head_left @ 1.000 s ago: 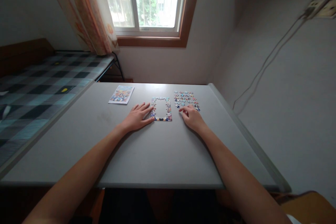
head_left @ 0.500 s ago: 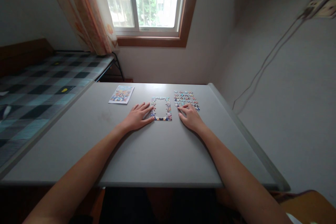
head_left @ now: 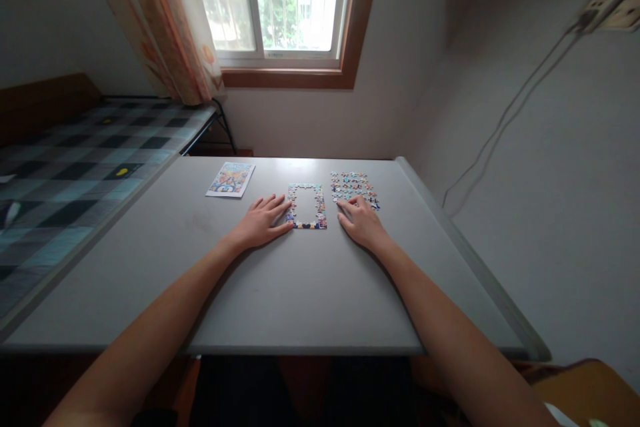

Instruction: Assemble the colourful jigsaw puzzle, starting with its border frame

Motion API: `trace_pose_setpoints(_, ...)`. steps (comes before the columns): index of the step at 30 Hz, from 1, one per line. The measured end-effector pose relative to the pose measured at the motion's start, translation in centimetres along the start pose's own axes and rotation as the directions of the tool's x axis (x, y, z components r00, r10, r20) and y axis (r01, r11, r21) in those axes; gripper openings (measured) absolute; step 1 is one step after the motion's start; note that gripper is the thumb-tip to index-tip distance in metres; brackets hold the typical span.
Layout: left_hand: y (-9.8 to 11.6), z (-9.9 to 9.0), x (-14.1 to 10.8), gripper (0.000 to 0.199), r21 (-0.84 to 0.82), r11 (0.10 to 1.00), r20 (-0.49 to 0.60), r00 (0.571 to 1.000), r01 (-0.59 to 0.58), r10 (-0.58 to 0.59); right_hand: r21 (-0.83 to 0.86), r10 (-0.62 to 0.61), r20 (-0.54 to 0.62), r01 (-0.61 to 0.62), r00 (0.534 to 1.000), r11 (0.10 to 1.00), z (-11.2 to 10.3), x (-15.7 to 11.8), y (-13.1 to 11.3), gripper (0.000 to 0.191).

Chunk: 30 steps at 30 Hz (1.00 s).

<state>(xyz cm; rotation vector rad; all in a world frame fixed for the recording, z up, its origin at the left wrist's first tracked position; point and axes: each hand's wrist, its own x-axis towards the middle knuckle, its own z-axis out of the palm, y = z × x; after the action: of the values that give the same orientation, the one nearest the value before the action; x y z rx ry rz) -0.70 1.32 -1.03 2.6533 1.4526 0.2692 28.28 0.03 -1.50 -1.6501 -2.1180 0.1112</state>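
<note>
My left hand (head_left: 263, 221) lies flat on the table with its fingers spread. Its fingertips touch the left side of a jigsaw puzzle border (head_left: 307, 226), a joined rectangle of colourful pieces around a bare middle. To the right, my right hand (head_left: 364, 221) rests at the near edge of several rows of loose puzzle pieces (head_left: 346, 191). Its index fingertip is on or beside a piece at the near left corner of those rows, while the thumb stays apart from it. My right fingers partly cover the nearest pieces.
A printed picture sheet (head_left: 231, 180) lies on the grey-white table (head_left: 300, 300), beyond my left hand. Left of the table stands a bed with a checked cover (head_left: 150, 143). A wall with a hanging cable (head_left: 493, 140) borders the right side, and a window is behind.
Both hands keep nearly the same places. The whole view has shifted very slightly; the puzzle border and loose pieces look unchanged.
</note>
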Motion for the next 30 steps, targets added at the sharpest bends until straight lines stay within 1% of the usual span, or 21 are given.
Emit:
trace_pose_setpoints(4,0.0,0.0,0.0,0.068,0.002,1.000,-0.001,1.000,-0.002,0.002,0.130,0.001,-0.018,0.001,1.000,0.991,-0.1,0.0,0.3,0.031)
trace_pose_setpoints(8,0.0,-0.1,-0.1,0.068,0.005,1.000,0.003,1.000,0.000,0.000,0.227,0.038,-0.027,-0.030,0.999,0.973,-0.1,0.1,0.3,0.028)
trace_pose_setpoints(12,0.0,-0.1,-0.1,0.068,0.003,1.000,0.004,1.000,0.002,-0.002,0.194,0.026,-0.024,-0.021,0.999,0.981,0.0,0.1,0.3,0.034)
trace_pose_setpoints(14,0.0,-0.1,0.0,0.068,-0.002,1.000,0.002,1.000,0.002,-0.002,0.172,0.008,-0.016,-0.005,1.000,0.985,0.0,0.1,0.4,0.032)
trace_pose_setpoints(17,0.0,-0.1,0.0,0.069,-0.007,1.000,0.004,1.000,0.002,-0.002,0.193,0.007,-0.010,-0.005,1.000,0.981,0.0,0.1,0.5,0.028)
trace_pose_setpoints(20,0.0,-0.1,0.0,0.068,0.000,1.000,0.005,1.000,0.000,0.000,0.230,0.026,-0.009,-0.023,1.000,0.973,0.0,0.1,0.6,0.028)
trace_pose_setpoints(22,0.1,-0.1,0.0,0.068,0.003,1.000,0.004,1.000,0.000,0.000,0.225,0.046,-0.018,-0.041,0.999,0.974,0.1,0.1,0.6,0.029)
trace_pose_setpoints(27,0.2,-0.2,-0.1,0.068,0.000,1.000,0.006,1.000,0.003,-0.003,0.149,0.115,-0.047,-0.107,0.992,0.983,0.3,0.2,-0.2,0.018)
trace_pose_setpoints(30,0.1,-0.2,-0.1,0.067,-0.006,1.000,0.006,1.000,-0.002,0.002,0.123,0.130,-0.062,-0.122,0.990,0.985,0.3,0.3,-0.5,0.016)
